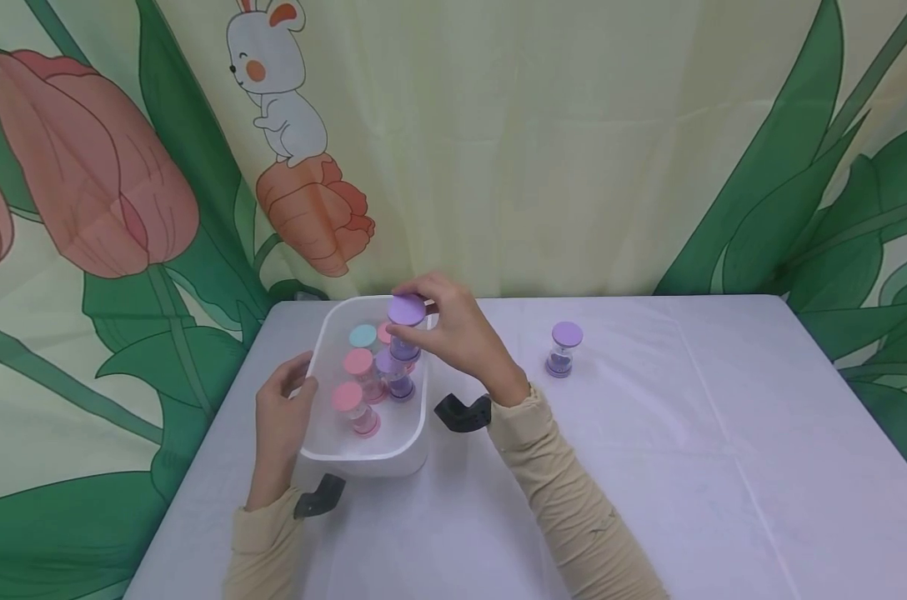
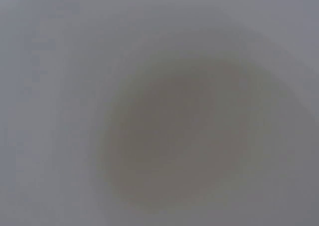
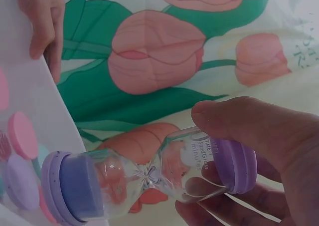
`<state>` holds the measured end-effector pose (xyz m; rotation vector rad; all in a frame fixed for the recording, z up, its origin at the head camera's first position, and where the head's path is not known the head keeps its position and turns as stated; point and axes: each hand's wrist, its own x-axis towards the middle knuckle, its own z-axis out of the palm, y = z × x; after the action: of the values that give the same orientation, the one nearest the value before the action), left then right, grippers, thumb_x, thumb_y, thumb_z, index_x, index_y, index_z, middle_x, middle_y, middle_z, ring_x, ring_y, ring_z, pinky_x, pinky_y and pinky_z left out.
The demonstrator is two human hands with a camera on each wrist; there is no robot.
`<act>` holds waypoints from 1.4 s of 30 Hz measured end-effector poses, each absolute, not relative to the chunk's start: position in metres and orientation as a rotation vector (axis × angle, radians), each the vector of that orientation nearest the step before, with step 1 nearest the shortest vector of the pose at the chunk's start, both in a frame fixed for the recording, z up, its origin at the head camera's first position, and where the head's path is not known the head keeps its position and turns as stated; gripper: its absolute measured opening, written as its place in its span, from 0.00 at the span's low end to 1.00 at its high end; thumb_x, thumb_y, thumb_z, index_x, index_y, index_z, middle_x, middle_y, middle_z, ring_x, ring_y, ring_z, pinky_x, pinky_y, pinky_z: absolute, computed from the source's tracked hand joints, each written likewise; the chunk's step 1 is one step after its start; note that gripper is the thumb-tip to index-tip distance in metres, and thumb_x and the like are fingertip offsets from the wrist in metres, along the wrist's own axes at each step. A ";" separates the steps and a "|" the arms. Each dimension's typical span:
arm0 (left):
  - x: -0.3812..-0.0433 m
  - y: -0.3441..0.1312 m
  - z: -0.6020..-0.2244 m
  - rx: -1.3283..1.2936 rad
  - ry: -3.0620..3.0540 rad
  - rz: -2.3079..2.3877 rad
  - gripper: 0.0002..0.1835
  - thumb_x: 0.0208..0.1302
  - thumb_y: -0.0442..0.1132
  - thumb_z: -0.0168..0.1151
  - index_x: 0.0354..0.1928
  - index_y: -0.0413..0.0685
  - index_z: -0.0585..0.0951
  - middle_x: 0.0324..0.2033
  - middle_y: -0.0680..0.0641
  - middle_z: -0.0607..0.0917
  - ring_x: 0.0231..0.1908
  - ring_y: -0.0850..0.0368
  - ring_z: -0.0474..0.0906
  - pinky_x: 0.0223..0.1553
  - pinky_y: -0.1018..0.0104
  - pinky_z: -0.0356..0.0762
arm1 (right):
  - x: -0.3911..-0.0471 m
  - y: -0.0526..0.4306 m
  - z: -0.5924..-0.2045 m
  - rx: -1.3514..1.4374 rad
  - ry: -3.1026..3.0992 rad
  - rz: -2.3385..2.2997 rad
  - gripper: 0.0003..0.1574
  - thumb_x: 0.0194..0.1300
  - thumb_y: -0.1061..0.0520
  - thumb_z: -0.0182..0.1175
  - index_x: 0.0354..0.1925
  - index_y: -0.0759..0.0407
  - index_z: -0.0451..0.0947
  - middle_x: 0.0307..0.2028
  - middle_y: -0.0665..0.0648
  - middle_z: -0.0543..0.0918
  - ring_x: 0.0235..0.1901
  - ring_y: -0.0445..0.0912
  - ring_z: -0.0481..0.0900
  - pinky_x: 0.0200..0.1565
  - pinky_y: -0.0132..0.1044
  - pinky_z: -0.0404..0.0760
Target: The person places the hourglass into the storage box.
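Observation:
My right hand (image 1: 464, 337) grips a purple-capped sand timer (image 1: 406, 312) by its upper end, thumb on one side and fingers on the other. It is held over a white plastic bin (image 1: 401, 463). Close up in the right wrist view, the timer (image 3: 144, 178) has clear glass bulbs, with purple sand gathered at the end away from my hand. At the bin's left side, my left hand (image 1: 283, 412) holds the rim. Inside the bin stand pink timers (image 1: 352, 400), another purple timer (image 1: 393, 375) and a blue-capped one (image 1: 363, 337). The left wrist view is a grey blur.
Another purple sand timer (image 1: 563, 350) stands upright on the white tablecloth (image 1: 648, 467), right of the bin. Behind the table hangs a curtain (image 1: 558, 150) printed with tulips, a rabbit and a carrot. Black wrist-camera mounts (image 1: 464, 413) stick out beside both wrists.

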<state>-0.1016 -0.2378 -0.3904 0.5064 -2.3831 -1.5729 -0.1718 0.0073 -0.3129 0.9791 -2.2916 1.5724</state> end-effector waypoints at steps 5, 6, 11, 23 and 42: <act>-0.102 -0.238 -0.391 0.511 -2.382 -1.580 0.23 0.71 0.42 0.50 0.66 0.53 0.75 0.60 0.44 0.79 0.58 0.45 0.77 0.55 0.44 0.79 | -0.170 -0.002 -0.318 0.994 -2.289 1.588 0.23 0.54 0.60 0.74 0.49 0.64 0.81 0.44 0.55 0.82 0.44 0.43 0.79 0.48 0.34 0.83; -0.102 -0.238 -0.391 0.511 -2.382 -1.579 0.23 0.71 0.42 0.50 0.66 0.53 0.75 0.60 0.44 0.79 0.58 0.45 0.77 0.55 0.44 0.79 | -0.170 -0.004 -0.319 0.996 -2.292 1.594 0.23 0.54 0.60 0.74 0.49 0.64 0.81 0.44 0.56 0.82 0.44 0.43 0.79 0.48 0.34 0.83; -0.103 -0.239 -0.393 0.502 -2.378 -1.576 0.23 0.71 0.41 0.50 0.66 0.52 0.75 0.60 0.43 0.79 0.59 0.45 0.77 0.56 0.43 0.78 | -0.169 -0.012 -0.327 1.000 -2.327 1.607 0.23 0.54 0.62 0.73 0.48 0.64 0.81 0.44 0.56 0.81 0.43 0.44 0.80 0.49 0.35 0.83; -0.101 -0.240 -0.393 0.508 -2.390 -1.597 0.23 0.72 0.43 0.51 0.67 0.53 0.74 0.62 0.43 0.78 0.60 0.44 0.76 0.57 0.44 0.78 | -0.166 -0.024 -0.341 1.026 -2.376 1.598 0.21 0.55 0.59 0.74 0.47 0.62 0.81 0.46 0.55 0.82 0.45 0.43 0.79 0.49 0.28 0.81; -0.103 -0.240 -0.393 0.507 -2.381 -1.600 0.23 0.71 0.43 0.50 0.66 0.54 0.75 0.61 0.44 0.79 0.59 0.45 0.77 0.56 0.43 0.78 | -0.159 -0.029 -0.351 1.047 -2.455 1.576 0.24 0.52 0.59 0.76 0.48 0.64 0.81 0.45 0.57 0.82 0.44 0.45 0.81 0.50 0.29 0.81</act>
<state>-0.1026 -0.2405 -0.3934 0.5067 -2.3811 -1.5997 -0.1586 -0.0294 -0.3514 1.0468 -2.4552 1.5758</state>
